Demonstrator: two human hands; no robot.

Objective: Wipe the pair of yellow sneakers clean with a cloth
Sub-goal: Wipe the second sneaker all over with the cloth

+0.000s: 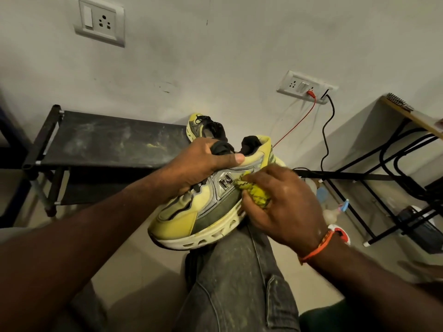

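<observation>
Dust-streaked grey jeans [236, 279] nearest the lens, one knee raised as a rest for the work. Further left, a low black shoe rack [100, 140] against the wall, its top shelf smeared with pale and yellowish marks. Left hand [203, 164] clamped over the collar of the near yellow sneaker [191, 212], fingers hooked into the mouth by the tongue, thumb pressed along the outer rim. Sneaker held tilted on the knee, toe down and to the left, outer side with the metallic N logo turned up toward the camera. Second sneaker [203, 127] parked behind it at the right end of the rack, partly hidden by the hand. Right hand [285, 202], orange thread bracelet [316, 245] at the wrist, bunched round a yellow cloth [254, 191] with dark markings and pressed against the side panel just right of the logo. Judged light enough for one hand, soft in the mesh upper, firm and springy in the thick cut-out sole; collar or heel counter the surest hold, as the padded upper would likely give under hard rubbing. Cloth limp, best kept wadded to put pressure into seams and sole grooves. At far right, a wall socket [304, 87] with red and black leads plugged in, and a black metal table frame [395, 168] with clutter beneath, too blurred to name.
</observation>
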